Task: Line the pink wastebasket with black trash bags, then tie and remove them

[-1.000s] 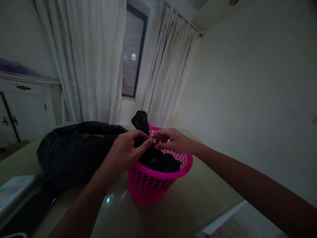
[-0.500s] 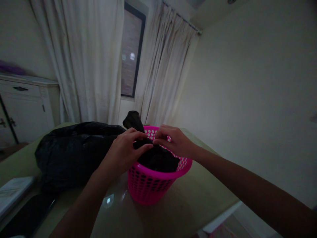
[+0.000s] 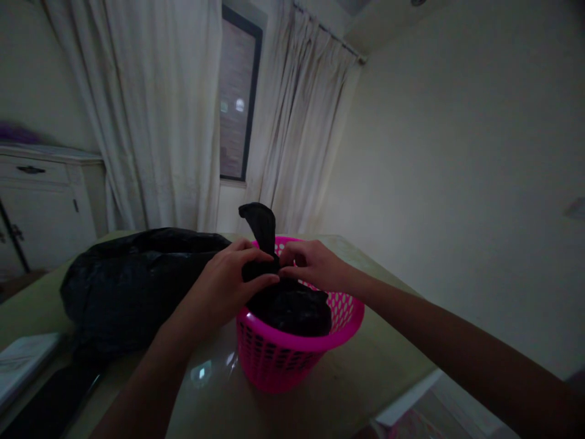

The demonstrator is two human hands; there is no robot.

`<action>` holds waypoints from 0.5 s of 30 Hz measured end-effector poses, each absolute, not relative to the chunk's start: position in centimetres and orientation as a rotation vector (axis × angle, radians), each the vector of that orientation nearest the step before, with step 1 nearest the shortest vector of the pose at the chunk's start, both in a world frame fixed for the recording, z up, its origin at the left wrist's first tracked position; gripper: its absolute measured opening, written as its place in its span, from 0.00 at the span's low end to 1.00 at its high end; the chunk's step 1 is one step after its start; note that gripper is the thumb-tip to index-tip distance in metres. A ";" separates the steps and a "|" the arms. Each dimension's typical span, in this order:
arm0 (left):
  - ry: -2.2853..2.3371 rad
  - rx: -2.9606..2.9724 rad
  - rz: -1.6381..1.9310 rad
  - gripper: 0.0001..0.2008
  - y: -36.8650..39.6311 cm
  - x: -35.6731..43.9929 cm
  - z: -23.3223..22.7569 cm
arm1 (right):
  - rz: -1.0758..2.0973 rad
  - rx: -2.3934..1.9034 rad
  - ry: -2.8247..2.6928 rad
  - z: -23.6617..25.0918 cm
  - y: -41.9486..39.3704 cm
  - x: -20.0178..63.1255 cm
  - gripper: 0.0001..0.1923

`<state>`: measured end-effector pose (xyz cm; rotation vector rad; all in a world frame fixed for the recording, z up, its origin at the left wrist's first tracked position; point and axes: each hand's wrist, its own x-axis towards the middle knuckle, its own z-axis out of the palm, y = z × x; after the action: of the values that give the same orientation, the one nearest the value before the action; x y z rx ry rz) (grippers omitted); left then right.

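Observation:
A bright pink perforated basket stands on the glossy table in front of me. A black plastic bag fills it, and its gathered neck sticks up above the rim. My left hand is closed around the base of that neck. My right hand pinches the same neck from the right side, fingertips nearly touching the left hand.
A large, full black bag lies on the table left of the basket. Papers and a dark flat object lie at the near left. White curtains, a dark window and a white cabinet stand behind. The table edge runs at right.
Both hands have closed in tighter on the bag's neck, which now stands more upright. The view has shifted slightly, with the basket a little lower and to the right.

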<state>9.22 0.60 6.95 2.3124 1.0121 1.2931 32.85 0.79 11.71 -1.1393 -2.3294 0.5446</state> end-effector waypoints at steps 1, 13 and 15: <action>1.037 2.333 1.292 0.08 0.4 9.1 7.0 | 0.570 -1.136 -2.306 11.7 0.7 32.8 0.10; 1.229 2.027 1.603 0.13 1.1 6.1 7.8 | 0.152 -1.247 -2.410 12.4 0.7 37.5 0.05; 1.053 2.055 1.526 0.19 0.5 7.0 7.9 | 0.237 -1.166 -2.382 12.6 -0.1 36.8 0.10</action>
<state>6.99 0.54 7.90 2.0553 1.0533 1.5257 36.78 -0.10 12.60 -1.1659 -2.3815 0.2372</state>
